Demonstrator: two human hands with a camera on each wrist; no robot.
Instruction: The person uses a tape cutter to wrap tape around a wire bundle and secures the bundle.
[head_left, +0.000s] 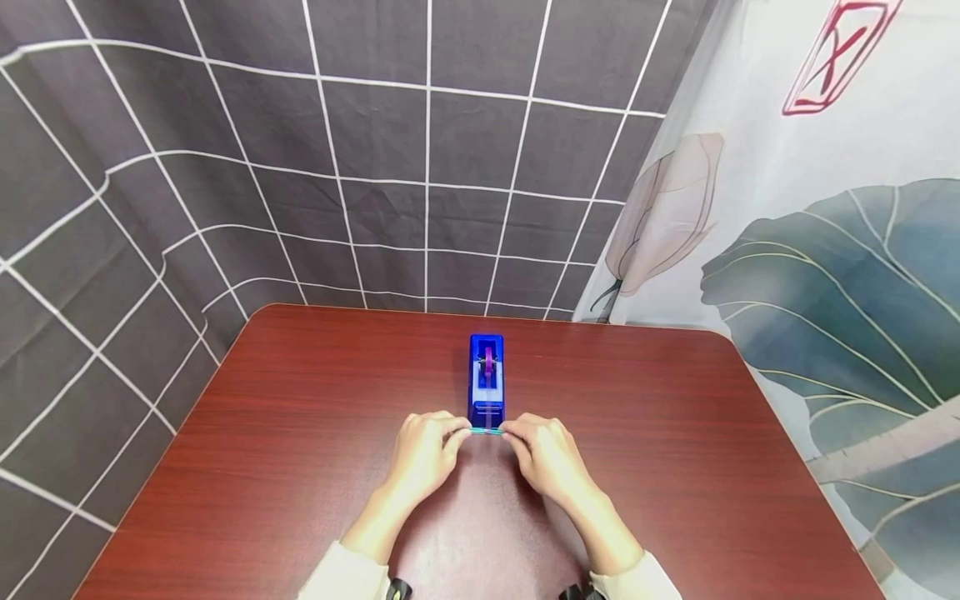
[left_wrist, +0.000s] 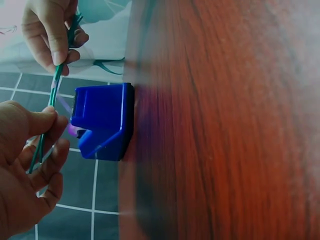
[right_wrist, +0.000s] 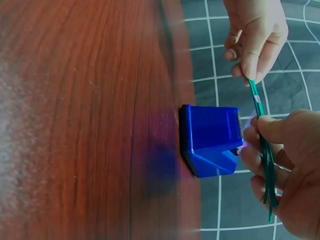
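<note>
A blue tape dispenser (head_left: 487,408) stands upright on the table, holding a purple-looking tape roll (head_left: 488,363). Right at its front end, a bundle of thin green strips (head_left: 486,431) is held crosswise between both hands. My left hand (head_left: 426,457) pinches one end between thumb and fingers. The other end is pinched by my right hand (head_left: 553,461), and loose tips of the strips (right_wrist: 270,192) fan out across its palm. In the left wrist view, a clear tape strip (left_wrist: 64,104) runs from the dispenser to the bundle's middle.
The reddish-brown wooden table (head_left: 315,400) has rounded far corners. Behind it hangs a dark grey curtain (head_left: 382,125) with white grid lines. To the right is a white curtain (head_left: 750,83) with printed leaves.
</note>
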